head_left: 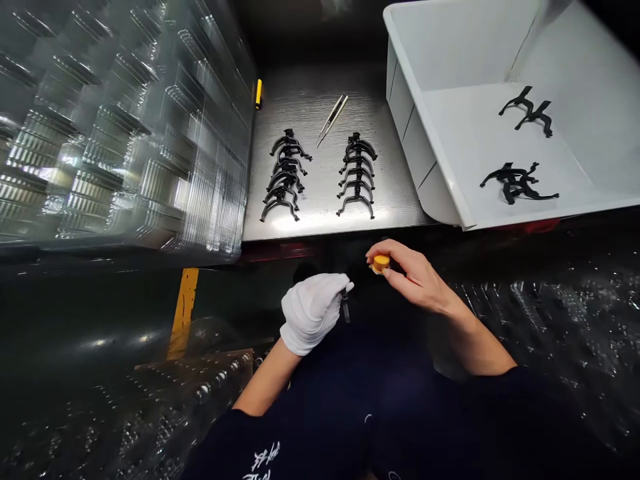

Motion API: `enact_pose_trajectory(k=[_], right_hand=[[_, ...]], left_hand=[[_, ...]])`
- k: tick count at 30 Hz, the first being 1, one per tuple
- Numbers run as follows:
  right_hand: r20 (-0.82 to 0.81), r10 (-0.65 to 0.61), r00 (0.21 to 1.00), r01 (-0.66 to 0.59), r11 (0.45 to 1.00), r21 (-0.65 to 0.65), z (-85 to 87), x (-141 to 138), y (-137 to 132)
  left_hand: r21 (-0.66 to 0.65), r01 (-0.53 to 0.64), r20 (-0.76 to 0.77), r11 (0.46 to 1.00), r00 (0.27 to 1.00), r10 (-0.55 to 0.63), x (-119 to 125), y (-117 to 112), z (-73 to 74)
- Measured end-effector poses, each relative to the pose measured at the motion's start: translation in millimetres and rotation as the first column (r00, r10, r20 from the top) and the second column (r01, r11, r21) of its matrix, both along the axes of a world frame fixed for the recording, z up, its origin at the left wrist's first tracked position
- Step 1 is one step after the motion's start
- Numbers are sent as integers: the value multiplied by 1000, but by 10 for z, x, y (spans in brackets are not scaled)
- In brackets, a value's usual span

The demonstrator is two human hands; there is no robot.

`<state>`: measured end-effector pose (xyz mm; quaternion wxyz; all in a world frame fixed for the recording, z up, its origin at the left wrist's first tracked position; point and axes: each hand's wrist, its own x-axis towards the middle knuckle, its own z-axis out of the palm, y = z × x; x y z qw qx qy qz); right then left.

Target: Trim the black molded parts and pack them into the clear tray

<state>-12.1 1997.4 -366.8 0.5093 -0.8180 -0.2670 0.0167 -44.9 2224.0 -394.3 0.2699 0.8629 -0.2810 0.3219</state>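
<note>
In a white glove, my left hand [316, 308] is closed on a black plastic part [346, 307], most of which the glove hides. To its right, my bare right hand [417, 275] pinches a small round yellow-orange piece [381, 261] with a pale underside between thumb and fingers. Both hands hover in front of the table edge, a short distance apart. Beyond them, curved black plastic brackets lie on the metal table in a left row [285, 177] and a right row [357, 177].
A utility knife [333, 120] and a yellow marker-like stick [259, 94] lie farther back on the metal table [320, 223]. Stacked clear plastic trays [125, 133] rise at left. The white bin [440, 153] at right contains several black brackets [520, 183].
</note>
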Motion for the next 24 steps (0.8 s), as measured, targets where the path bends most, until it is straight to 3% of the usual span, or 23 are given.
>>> enact_pose_trajectory(k=[3,7,9,11,13,15,17,24], right_hand=[[-268,74,961,-69,997,27,48,-113,88],[-229,21,973,-63,983,-175,18,-173,210],[-201,27,979,-60,986,-157,-15,-166,203],[-198,18,980,-36,995,-88,-44,-156,163],[-207,-10,978,6,1000,-22,-72,-154,125],[-197,-35,980,37,999,8,-108,-159,109],[-153,-41,987,45,999,24,-157,-165,119],[-86,-64,994,64,998,-2,-257,-154,174]], left_hand=[[168,-41,127,985,992,20,40,-30,54],[281,91,120,955,984,-129,76,-62,140],[269,118,87,956,985,-146,73,-62,170],[171,48,16,984,999,-52,49,-51,187],[18,-26,-197,1000,980,29,9,-27,193],[-129,-59,-462,990,887,-8,-30,5,196],[-233,-63,-631,970,769,-102,-51,43,198],[-414,-128,-813,901,497,-303,8,165,187]])
